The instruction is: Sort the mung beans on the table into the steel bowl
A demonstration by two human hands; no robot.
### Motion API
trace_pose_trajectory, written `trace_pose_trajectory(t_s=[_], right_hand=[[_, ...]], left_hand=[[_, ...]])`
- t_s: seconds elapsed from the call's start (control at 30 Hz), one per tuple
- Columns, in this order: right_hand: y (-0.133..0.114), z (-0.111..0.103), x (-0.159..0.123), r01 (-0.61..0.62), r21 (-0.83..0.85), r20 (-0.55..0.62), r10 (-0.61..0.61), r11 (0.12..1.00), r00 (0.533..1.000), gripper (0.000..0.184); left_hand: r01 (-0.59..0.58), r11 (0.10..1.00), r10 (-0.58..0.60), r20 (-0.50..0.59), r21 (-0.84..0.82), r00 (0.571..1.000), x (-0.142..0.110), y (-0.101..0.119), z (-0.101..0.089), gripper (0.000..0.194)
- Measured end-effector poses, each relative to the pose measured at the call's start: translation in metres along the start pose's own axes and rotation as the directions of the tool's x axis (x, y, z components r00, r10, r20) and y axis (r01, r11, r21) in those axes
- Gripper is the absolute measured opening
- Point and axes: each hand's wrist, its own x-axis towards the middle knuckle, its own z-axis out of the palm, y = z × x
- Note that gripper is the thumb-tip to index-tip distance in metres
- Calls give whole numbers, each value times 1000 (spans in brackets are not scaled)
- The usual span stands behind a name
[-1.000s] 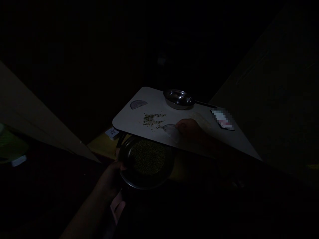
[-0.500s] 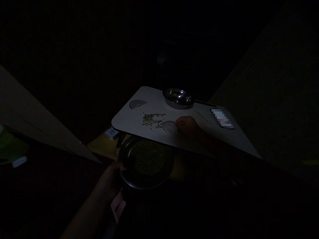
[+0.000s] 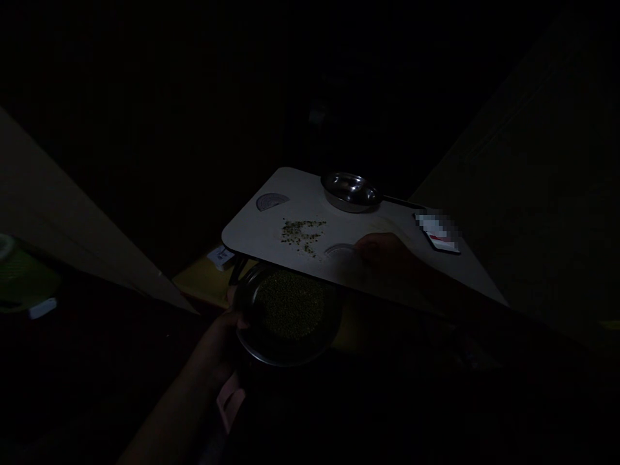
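Note:
Below the table's front edge, my left hand (image 3: 227,332) grips the rim of a round metal bowl (image 3: 281,359) with many small green beans (image 3: 290,303) inside. My right hand (image 3: 380,248) pinches a clear protractor (image 3: 339,250) by its right end, low over the tabletop. Just left of this protractor lies a loose patch of beans (image 3: 300,234) on the white table (image 3: 252,232). Dim light hides most of my right forearm.
Toward the back of the table stands a shiny steel bowl (image 3: 351,192). A second protractor (image 3: 272,201) lies at the far left, and a phone-like object (image 3: 438,232), partly blurred out, at the right. A small white box (image 3: 220,257) sits beside the table's left corner.
My right hand has moved slightly right and nearer the front edge with the protractor, away from the bean patch. The left hand still holds the bowl in place.

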Motion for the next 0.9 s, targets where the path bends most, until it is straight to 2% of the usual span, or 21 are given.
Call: trace_pose_trajectory(t_s=[0.07,0.17,0.27,0.53,0.7,0.83,0.9], right_hand=[[-3,3,-6,30,5,56,-31,1000,998,17],[-9,9,-10,54,-26,65,-53,998,997,16],[-14,13,-7,8,-68,29,-6,998,1000,17],[-19,19,-3,-102,-70,0,102,992,995,21],[3,14,7,-122,-106,-56,117,987,992,24],[31,-5,17,-154,-182,-103,137,971,985,31],[42,-17,21,-171,-211,-164,138,963,977,29]], left_hand=[[-13,999,13,-18,34,1000,-1,1,3,18],[-22,997,27,-63,71,998,-4,2,7,16],[-6,995,16,-99,95,995,-7,2,10,13],[-42,992,49,-60,116,997,-5,1,7,15],[-80,992,84,-36,100,996,3,-2,-1,16],[-63,995,68,-59,83,996,5,-3,-4,17],[-62,996,66,-64,64,996,6,-4,-5,18]])
